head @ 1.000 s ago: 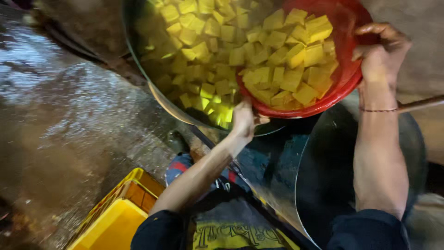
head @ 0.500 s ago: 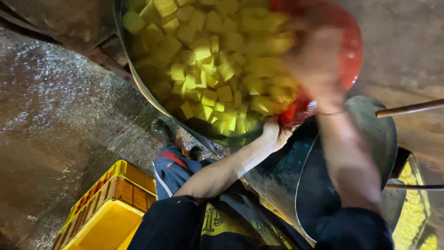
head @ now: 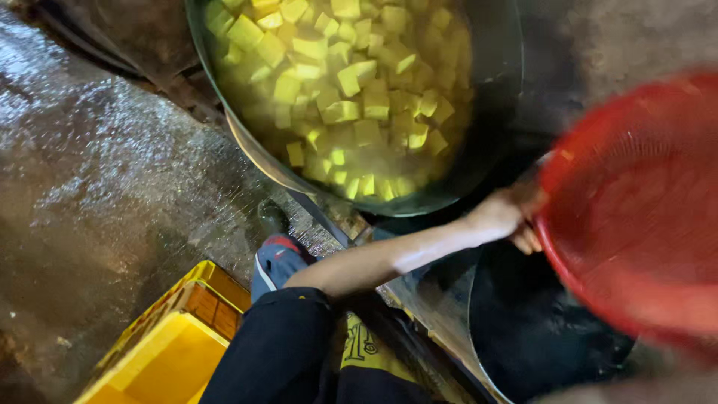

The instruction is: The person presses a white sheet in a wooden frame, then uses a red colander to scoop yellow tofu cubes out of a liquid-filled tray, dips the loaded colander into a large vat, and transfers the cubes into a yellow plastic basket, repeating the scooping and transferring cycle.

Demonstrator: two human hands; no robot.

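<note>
Left hand point(head: 512, 217) is clamped on the rim of one red mesh basket point(head: 636, 209), which looks empty and blurred, tilted off to the right of the hand. No right hand is in view. Nearest the onlooker, one yellow crate point(head: 161, 352) sits on the wet floor point(head: 82, 172), beside one grey shoe point(head: 275, 262). One dark round pan point(head: 523, 329) lies below the basket. Farther off, one big metal pot point(head: 359, 97) holds many yellow cubes point(head: 351, 75) in liquid, just beyond the hand.
</note>
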